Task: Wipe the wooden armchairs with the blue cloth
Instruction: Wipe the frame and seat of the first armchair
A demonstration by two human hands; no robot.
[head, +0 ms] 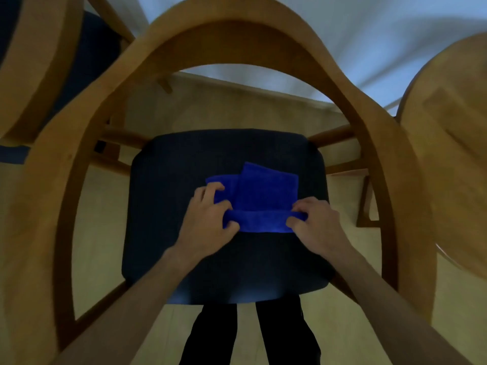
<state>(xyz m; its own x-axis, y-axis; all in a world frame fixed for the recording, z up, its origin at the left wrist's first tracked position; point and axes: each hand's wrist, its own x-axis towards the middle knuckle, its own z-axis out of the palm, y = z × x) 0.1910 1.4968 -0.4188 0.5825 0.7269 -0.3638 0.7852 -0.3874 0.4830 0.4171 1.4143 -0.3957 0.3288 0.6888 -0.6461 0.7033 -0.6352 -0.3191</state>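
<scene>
A blue cloth (263,198) lies partly folded on the dark seat cushion (184,159) of a wooden armchair (226,32), whose curved back and arms loop around the seat. My left hand (208,222) pinches the cloth's near-left edge, fingers curled over the fold. My right hand (316,222) grips the near-right corner of the same fold. Both hands rest low on the cushion, with the cloth stretched between them.
A second wooden armchair (34,61) with a dark seat stands at the far left. A round wooden table top (453,143) fills the right side. Pale floor shows around the chair, a white wall beyond, and my dark-trousered legs (247,335) stand in front of the seat.
</scene>
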